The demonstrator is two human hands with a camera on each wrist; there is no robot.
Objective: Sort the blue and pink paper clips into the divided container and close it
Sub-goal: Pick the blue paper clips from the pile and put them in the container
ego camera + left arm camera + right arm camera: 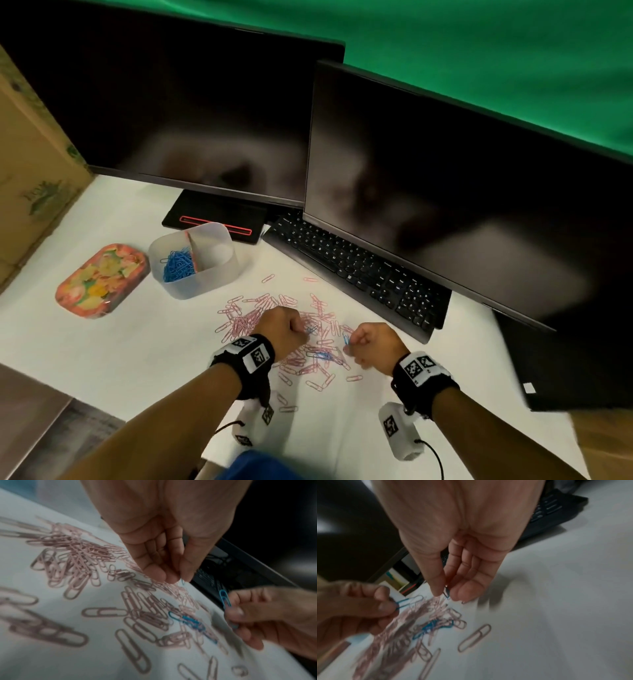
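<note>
Both hands, left [286, 327] and right [373, 342], each pinch a blue clip [225, 599].

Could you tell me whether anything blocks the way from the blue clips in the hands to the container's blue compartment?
Nothing visible does: the divided container stands open, its floral lid beside it, and only pink clips lie flat between.

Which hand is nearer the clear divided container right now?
Left. The left hand pinches a blue clip over the pink clip pile, just below-right of the clear divided plastic container. The right hand, pinching another blue clip, sits further right.
</note>
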